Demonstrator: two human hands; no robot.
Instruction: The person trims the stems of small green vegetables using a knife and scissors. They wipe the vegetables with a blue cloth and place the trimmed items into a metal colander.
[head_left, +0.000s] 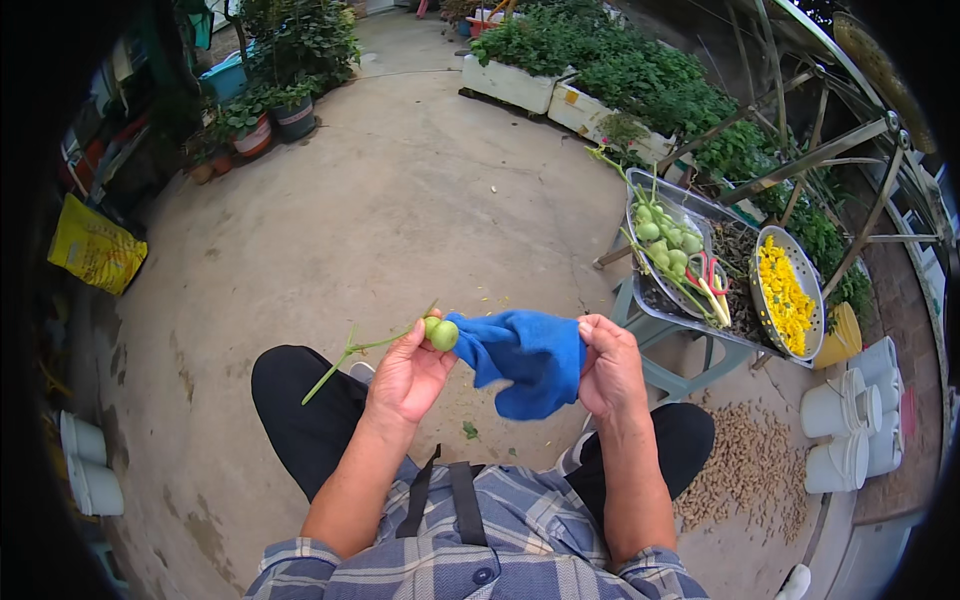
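Observation:
Between the fingers of my left hand is a small round green gourd with a cut length of green vine sticking out to the left. A blue cloth stretches across in front of me, its right edge pinched by my right hand. The cloth's left end reaches the gourd and meets my left fingertips. Both hands are raised above the concrete, between my knees.
To the right, a metal tray on a green stool bears more gourds, red-handled scissors and a colander of yellow flowers. Peanuts lie spread beside white buckets. Foam planters stand farther off.

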